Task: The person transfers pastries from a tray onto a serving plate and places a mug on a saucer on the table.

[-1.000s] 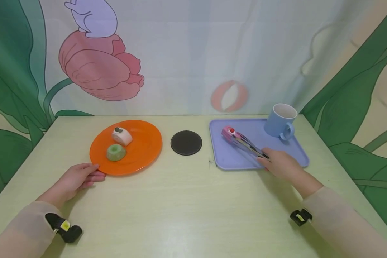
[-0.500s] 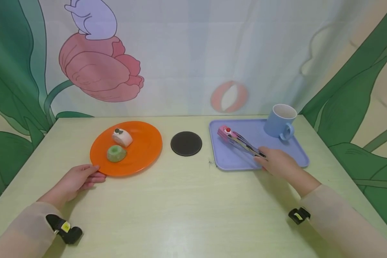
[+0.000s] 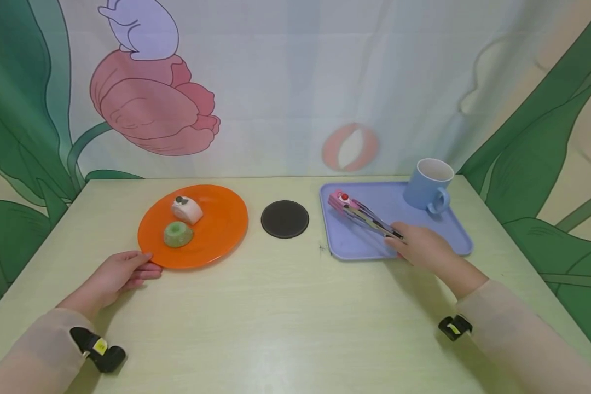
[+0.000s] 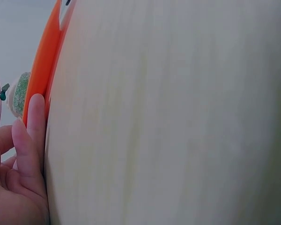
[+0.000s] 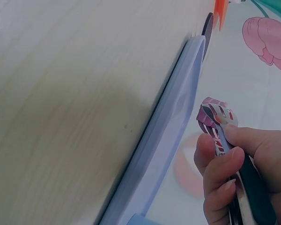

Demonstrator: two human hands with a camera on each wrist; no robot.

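Observation:
My left hand (image 3: 123,273) pinches the near left rim of an orange plate (image 3: 221,230), thumb on top and fingers under the edge. On that plate sit a small white roll-shaped cake (image 3: 187,210) with a dark green topping and a green ring-shaped cake (image 3: 178,234). My right hand (image 3: 426,249) grips metal tongs (image 3: 371,219) with dark handles. Between the tong tips is a small pink cake (image 3: 339,201) topped with a red cherry, over the left part of a lavender tray (image 3: 347,245). In the right wrist view, thumb and fingers press both tong arms together around the pink cake (image 5: 210,112).
A light blue mug (image 3: 426,186) stands at the tray's back right, handle towards me. Between plate and tray lies a round black coaster (image 3: 284,219). A printed curtain (image 3: 266,98) hangs behind the table's far edge.
My right hand has shifted slightly left, taking the tongs and the pink cake nearer the tray's left edge. My left hand stays at the plate rim.

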